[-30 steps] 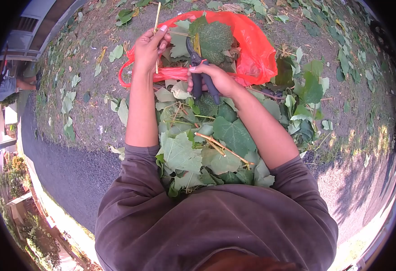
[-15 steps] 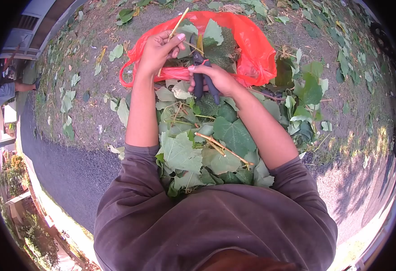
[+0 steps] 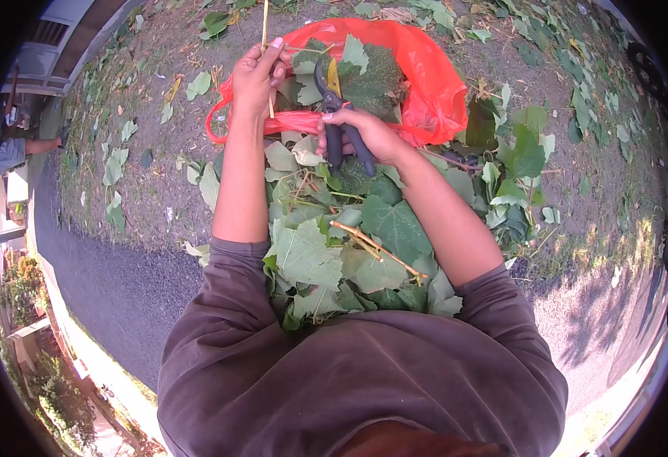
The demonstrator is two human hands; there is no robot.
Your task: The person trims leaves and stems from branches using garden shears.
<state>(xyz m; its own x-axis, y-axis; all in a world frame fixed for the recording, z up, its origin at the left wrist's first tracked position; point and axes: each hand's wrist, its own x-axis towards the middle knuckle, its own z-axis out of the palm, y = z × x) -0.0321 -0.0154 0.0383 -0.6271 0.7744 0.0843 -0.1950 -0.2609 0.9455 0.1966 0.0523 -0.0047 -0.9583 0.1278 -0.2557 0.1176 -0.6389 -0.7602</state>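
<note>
A stem (image 3: 265, 24) juts both ways from the pinching left grip (image 3: 254, 80); the right grip (image 3: 363, 129) clasps pruners (image 3: 332, 103).

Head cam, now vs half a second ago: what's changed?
The left hand moved up and to the left in the picture, and the stem in it swung from leaning right to nearly upright. No grip visibly taken or released. Unchanged: right hand holding the pruners, in about the same place; red bag too.
</note>
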